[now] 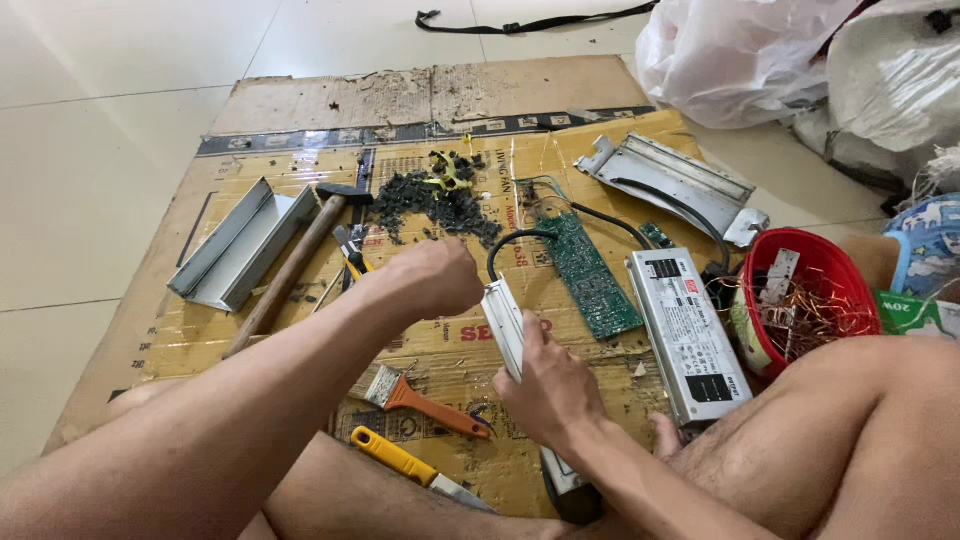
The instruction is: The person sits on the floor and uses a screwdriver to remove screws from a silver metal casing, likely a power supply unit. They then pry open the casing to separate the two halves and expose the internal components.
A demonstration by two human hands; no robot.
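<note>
A flattened cardboard sheet (250, 100) covers the tiled floor (90, 150) and carries all the work. At upper right lie white plastic bags (730, 50). A red bowl (835, 262) at right holds copper wire scraps and a small metal bracket. A closed silver power-supply case (688, 335) lies beside the bowl, with an open metal housing (675, 180) above it. Two grey metal channel pieces (240, 245) rest at left, next to a wooden-handled hammer (290, 275). A green circuit board (588, 272) lies at centre, below a pile of black debris (435, 200).

The narrow silver casing (505, 325) stands tilted between both hands, over the middle of the cardboard, with a black cable looping from its top end. The right hand (550, 385) grips its lower part, fingers wrapped around it. The left hand (440, 275) is closed at its upper end; what its fingers pinch appears hidden. An orange-handled brush (425, 398) and a yellow-handled knife (405, 462) lie nearest the knees.
</note>
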